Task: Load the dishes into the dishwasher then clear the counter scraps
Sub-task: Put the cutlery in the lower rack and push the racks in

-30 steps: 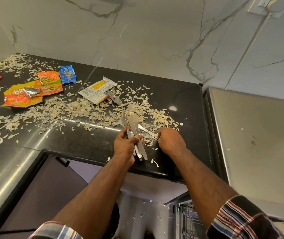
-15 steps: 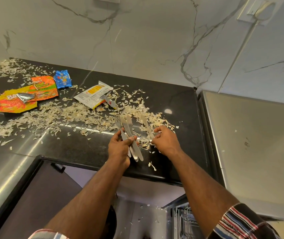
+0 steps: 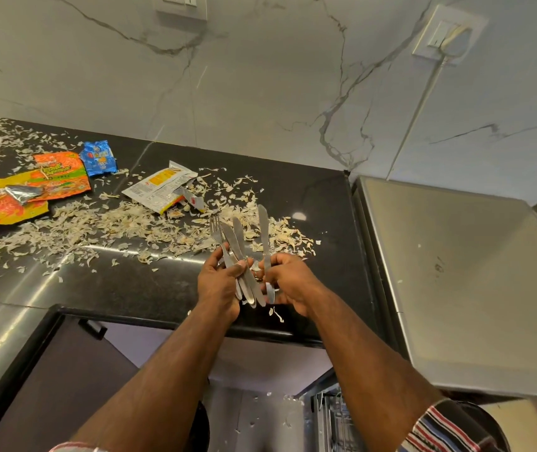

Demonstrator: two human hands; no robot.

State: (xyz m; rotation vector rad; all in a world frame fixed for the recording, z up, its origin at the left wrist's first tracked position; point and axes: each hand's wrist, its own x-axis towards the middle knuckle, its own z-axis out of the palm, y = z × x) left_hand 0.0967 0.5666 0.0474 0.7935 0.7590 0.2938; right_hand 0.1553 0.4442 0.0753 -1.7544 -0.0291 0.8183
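My left hand grips a bundle of steel cutlery, a fork and two knives, fanned upward above the black counter. Right beside it, my right hand holds a single knife upright, its blade pointing away from me. Both hands hover over the counter's front edge. Pale onion-skin scraps lie scattered across the counter behind them. A dishwasher rack shows low down between my forearms.
Empty snack wrappers lie on the counter: an orange one, a blue one and a white one. A steel surface stands to the right. A few scraps lie on the floor below.
My right hand has lifted the single knife off the counter and brought it upright beside the bundle in my left hand. Both hands have drawn back toward the counter's front edge.
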